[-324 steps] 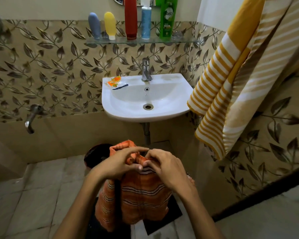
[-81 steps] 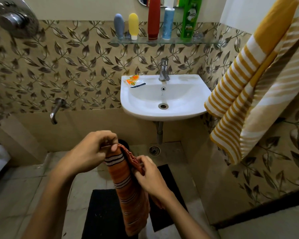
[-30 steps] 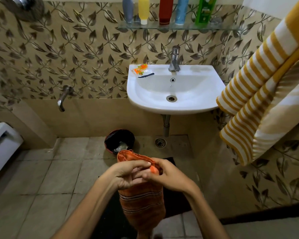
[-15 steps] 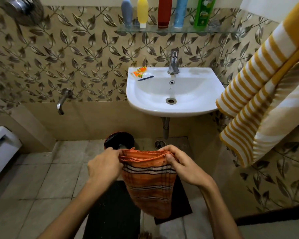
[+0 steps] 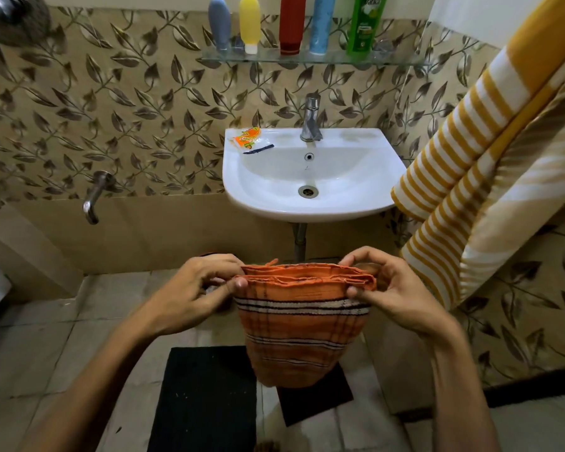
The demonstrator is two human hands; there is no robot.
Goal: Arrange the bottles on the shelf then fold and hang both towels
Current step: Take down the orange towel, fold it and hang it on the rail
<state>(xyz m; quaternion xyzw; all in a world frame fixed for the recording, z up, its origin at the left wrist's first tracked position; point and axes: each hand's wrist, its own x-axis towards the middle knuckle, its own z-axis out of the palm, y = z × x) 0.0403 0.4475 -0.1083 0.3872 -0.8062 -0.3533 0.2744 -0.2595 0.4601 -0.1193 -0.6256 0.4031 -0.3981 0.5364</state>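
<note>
I hold a folded orange striped towel (image 5: 299, 334) in front of me, below the sink. My left hand (image 5: 196, 288) pinches its top left corner and my right hand (image 5: 382, 288) pinches its top right corner, so the layered top edge is stretched flat between them. A yellow and white striped towel (image 5: 470, 177) hangs on the right wall. Several bottles stand in a row on the glass shelf (image 5: 402, 62): grey (image 5: 220, 22), yellow (image 5: 249, 22), red (image 5: 291, 24), blue (image 5: 322, 24) and green (image 5: 366, 24).
A white sink (image 5: 258, 197) with a tap (image 5: 311, 117) is straight ahead, an orange packet (image 5: 248, 140) on its left rim. A wall tap (image 5: 95, 197) sticks out at the left. A black mat (image 5: 206, 399) lies on the tiled floor.
My hands have moved apart and lifted the towel a little, pulling its top edge wider and straighter. The view has shifted slightly closer to the sink.
</note>
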